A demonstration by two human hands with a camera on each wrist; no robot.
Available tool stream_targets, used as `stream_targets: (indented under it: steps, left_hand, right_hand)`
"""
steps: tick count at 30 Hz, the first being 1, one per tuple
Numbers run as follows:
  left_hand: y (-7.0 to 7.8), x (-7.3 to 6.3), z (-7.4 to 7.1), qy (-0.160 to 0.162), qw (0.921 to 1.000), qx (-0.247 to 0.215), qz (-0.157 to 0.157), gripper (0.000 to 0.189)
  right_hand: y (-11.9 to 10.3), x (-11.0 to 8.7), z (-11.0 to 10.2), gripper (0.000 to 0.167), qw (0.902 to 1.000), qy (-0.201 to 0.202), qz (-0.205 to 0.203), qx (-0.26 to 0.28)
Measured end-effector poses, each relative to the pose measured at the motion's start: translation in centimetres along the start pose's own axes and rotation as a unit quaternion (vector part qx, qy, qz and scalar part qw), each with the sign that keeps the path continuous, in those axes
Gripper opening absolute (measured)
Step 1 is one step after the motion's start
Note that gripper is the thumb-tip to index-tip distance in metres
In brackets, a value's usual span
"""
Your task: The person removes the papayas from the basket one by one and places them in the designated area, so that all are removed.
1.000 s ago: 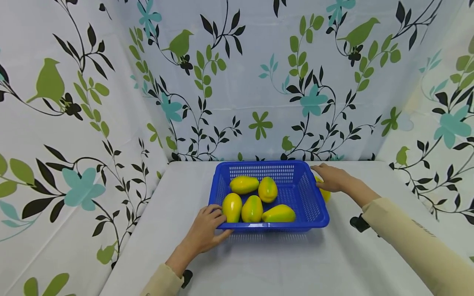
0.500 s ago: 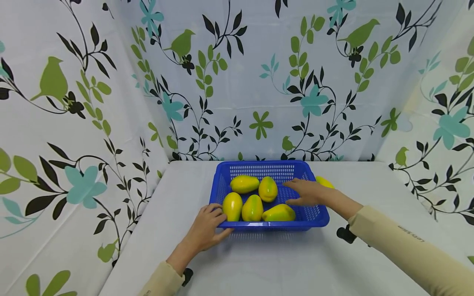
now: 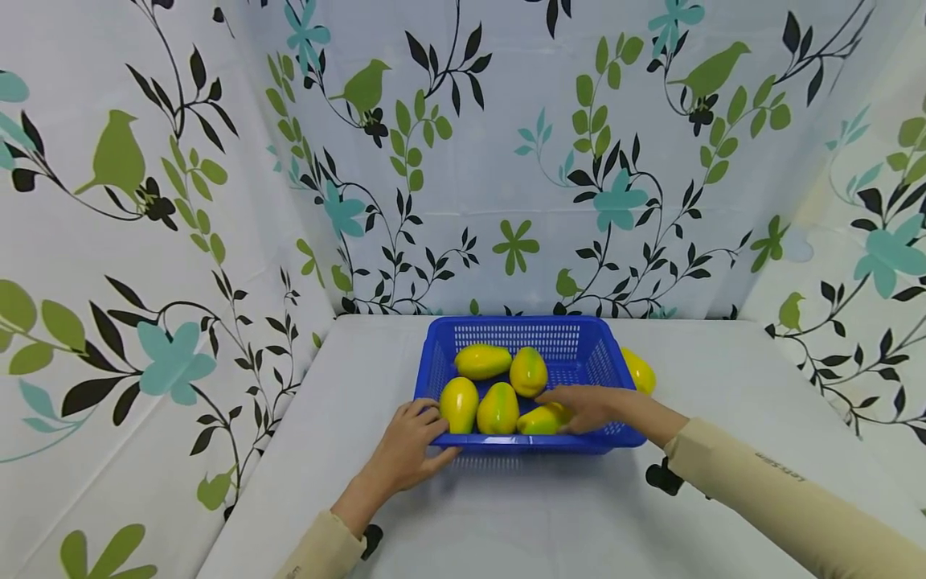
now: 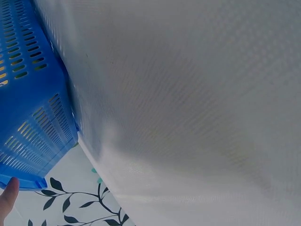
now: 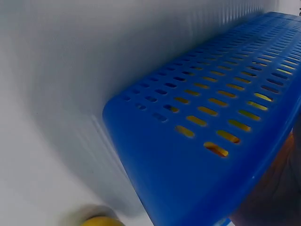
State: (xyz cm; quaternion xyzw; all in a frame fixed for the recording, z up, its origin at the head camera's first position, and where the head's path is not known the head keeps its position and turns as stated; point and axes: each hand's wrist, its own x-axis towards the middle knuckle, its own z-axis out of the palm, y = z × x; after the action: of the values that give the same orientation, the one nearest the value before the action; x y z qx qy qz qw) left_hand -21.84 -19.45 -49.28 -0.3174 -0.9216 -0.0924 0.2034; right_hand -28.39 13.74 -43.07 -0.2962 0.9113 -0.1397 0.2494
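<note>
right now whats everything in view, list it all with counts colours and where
blue slotted plastic basket: 1, blue, middle of the table toward the back wall
yellow-green papaya-shaped fruits in the basket: 5, yellow with green streaks, two at the back, three along the near wall
yellow fruit outside the basket: 1, yellow, on the table against the basket's right wall
white cloth-covered table: 1, white, under everything
patterned backdrop of birds, leaves and flowers: white with green, teal and black, on three sides
left hand: 1, beige sleeve, grips the basket's near left corner
right hand: 1, beige sleeve, reaches inside the basket, on the near right fruit
</note>
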Motion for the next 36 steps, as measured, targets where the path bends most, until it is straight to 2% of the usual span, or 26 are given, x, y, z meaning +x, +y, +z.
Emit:
stream_targets:
  steps: [7,11,15,22,26,36]
  left_hand:
    - [0.1,0.0,0.0,0.003,1.0,0.003,-0.002,0.034]
    - [0.2,0.1,0.0,0.005,1.0,0.0,-0.005,0.033]
    - [0.1,0.1,0.0,0.007,0.9999,-0.002,-0.01,0.033]
    - [0.1,0.1,0.2,0.001,0.9999,0.0,-0.014,0.033]
    - [0.1,0.0,0.2,-0.002,0.9999,0.0,-0.015,0.034]
    - [0.0,0.0,0.3,0.009,0.9999,-0.005,-0.009,0.033]
  right_hand:
    - [0.1,0.0,0.1,0.055,0.9997,0.009,0.004,-0.021]
    - [0.1,-0.2,-0.3,0.058,0.9992,0.029,0.011,-0.026]
    - [0.0,-0.8,-1.4,0.064,0.9982,0.057,0.0,-0.022]
    - [0.4,-2.6,-4.0,0.064,0.9944,0.098,-0.036,-0.014]
    - [1.2,-3.7,-5.5,0.067,0.9911,0.125,-0.041,-0.018]
    - [4.8,-7.4,-8.6,0.065,0.9773,0.211,-0.021,-0.001]
